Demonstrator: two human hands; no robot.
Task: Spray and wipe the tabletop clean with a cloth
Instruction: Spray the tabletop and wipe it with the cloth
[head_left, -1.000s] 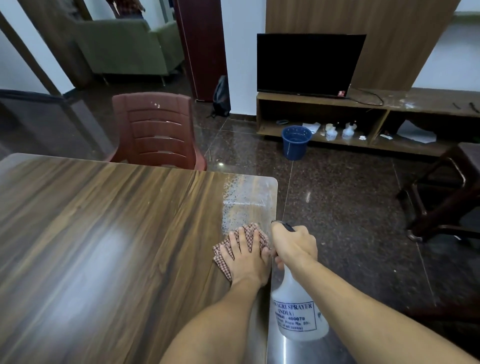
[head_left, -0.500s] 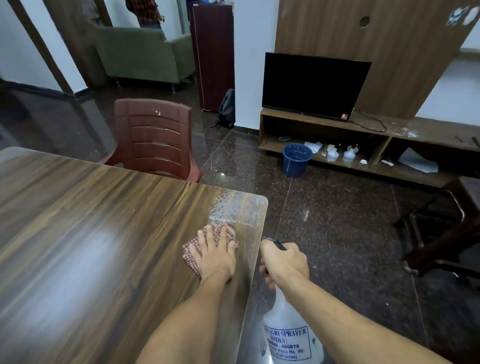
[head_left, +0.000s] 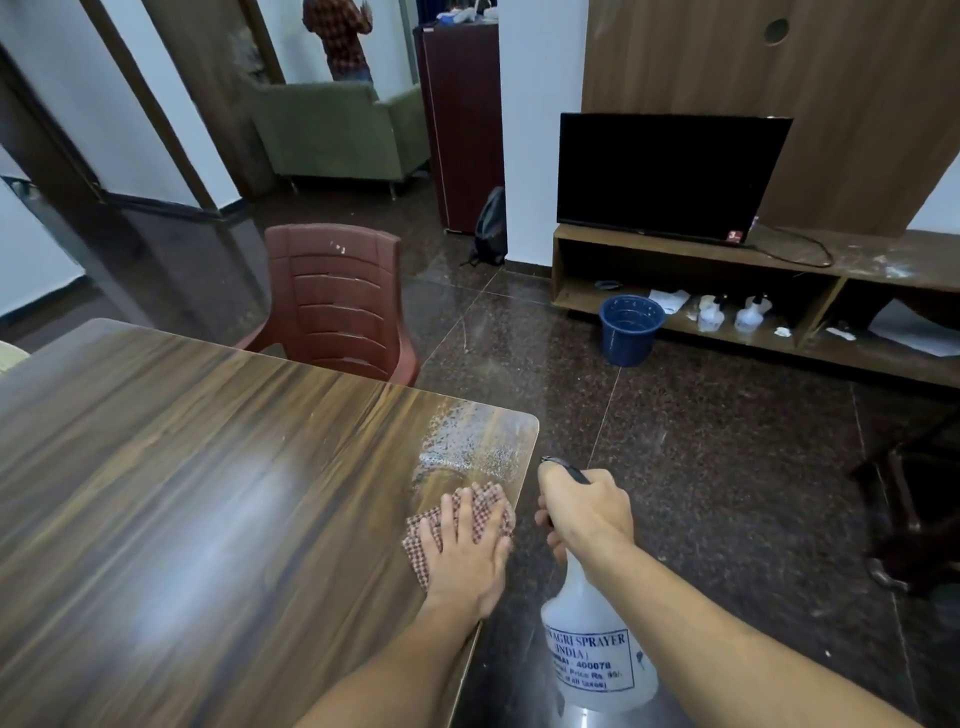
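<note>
Head view: we judge wiping barely begun; left hand (head_left: 465, 558) fingers spread on cloth (head_left: 488, 501), droplets (head_left: 467, 441) at twelve o'clock; right hand (head_left: 584, 512) grips sprayer (head_left: 597, 654).

**A lived-in living room at home**

A wood-grain table (head_left: 208, 493) fills the near side of the room. Just beyond the table's far edge stands a brown plastic chair (head_left: 335, 301). Farther off, right of the table, a dark TV (head_left: 665, 176) sits on a low wooden unit (head_left: 675, 257) beside a blue bucket (head_left: 628, 330) on the polished stone floor (head_left: 727, 467). Well beyond the table is a green sofa (head_left: 332, 130).
</note>
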